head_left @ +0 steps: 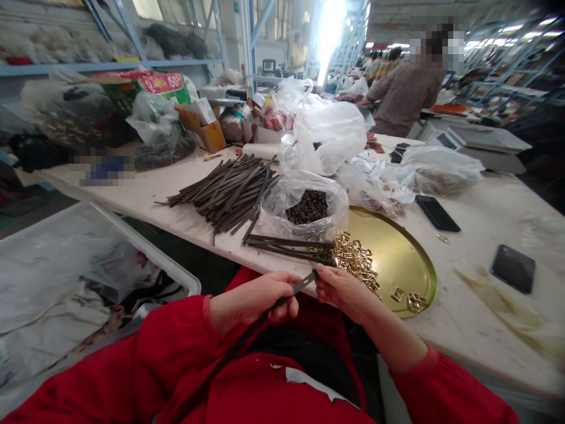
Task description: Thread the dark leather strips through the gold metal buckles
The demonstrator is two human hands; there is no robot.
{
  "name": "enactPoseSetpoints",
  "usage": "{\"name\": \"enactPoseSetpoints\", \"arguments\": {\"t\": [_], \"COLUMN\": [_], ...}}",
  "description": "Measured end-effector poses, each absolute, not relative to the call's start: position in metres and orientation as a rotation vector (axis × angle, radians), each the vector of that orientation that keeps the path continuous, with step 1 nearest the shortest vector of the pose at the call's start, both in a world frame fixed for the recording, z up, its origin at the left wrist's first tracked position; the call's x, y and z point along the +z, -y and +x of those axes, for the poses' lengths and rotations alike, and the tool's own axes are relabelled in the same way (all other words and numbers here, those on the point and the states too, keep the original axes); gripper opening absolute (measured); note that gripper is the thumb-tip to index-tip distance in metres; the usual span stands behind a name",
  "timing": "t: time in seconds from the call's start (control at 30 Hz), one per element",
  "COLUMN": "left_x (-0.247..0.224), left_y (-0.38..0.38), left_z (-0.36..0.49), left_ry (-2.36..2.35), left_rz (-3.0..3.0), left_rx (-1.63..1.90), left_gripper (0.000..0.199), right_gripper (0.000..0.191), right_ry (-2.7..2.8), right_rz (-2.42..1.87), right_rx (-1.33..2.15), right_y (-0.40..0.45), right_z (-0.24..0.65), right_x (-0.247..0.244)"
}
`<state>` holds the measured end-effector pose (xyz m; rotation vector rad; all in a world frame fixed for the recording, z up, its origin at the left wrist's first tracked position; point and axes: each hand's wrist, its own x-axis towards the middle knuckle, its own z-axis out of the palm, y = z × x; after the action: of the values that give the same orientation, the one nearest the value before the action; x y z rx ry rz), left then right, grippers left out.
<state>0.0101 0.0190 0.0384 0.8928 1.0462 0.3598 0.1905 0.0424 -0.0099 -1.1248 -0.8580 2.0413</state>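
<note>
A dark strap [247,334] runs from my lap up between my hands, with a slot near its upper end. My left hand [265,296] is closed around the strap. The fingers of my right hand [335,287] pinch its upper tip. Just beyond my hands, several dark straps [286,244] lie beside gold metal buckles [355,259] piled on the left of a gold oval tray [397,250]. A few more buckles [415,301] sit at its front edge. Behind the straps, an open plastic bag [269,206] holds small dark pieces [308,206].
A big pile of dark strips [232,191] lies left on the table [463,277]. Two dark phones [436,213] [512,268] lie at the right. Plastic bags [329,132] and boxes [212,132] stand at the back. A white bin [176,274] is at the lower left. A person [406,94] stands beyond.
</note>
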Motion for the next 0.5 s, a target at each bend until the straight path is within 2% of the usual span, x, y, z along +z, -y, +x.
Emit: {"name": "enactPoseSetpoints", "arguments": {"t": [0.17, 0.4, 0.5], "left_x": [0.034, 0.026, 0.017], "left_y": [-0.019, -0.022, -0.024], "left_z": [0.013, 0.014, 0.014], "left_ry": [-1.053, -1.105, -1.071], "left_rz": [0.923, 0.970, 0.980], "left_rx": [0.389, 0.415, 0.432], "left_gripper": [0.059, 0.061, 0.055], "right_gripper": [0.034, 0.030, 0.029], "right_ry": [0.837, 0.759, 0.878], "right_rz": [-1.104, -1.049, -1.027], "right_rx": [2.092, 2.081, 2.051], "right_y": [-0.035, -0.026, -0.022], "right_z": [0.183, 0.171, 0.163], "right_x": [-0.015, -0.022, -0.023]}}
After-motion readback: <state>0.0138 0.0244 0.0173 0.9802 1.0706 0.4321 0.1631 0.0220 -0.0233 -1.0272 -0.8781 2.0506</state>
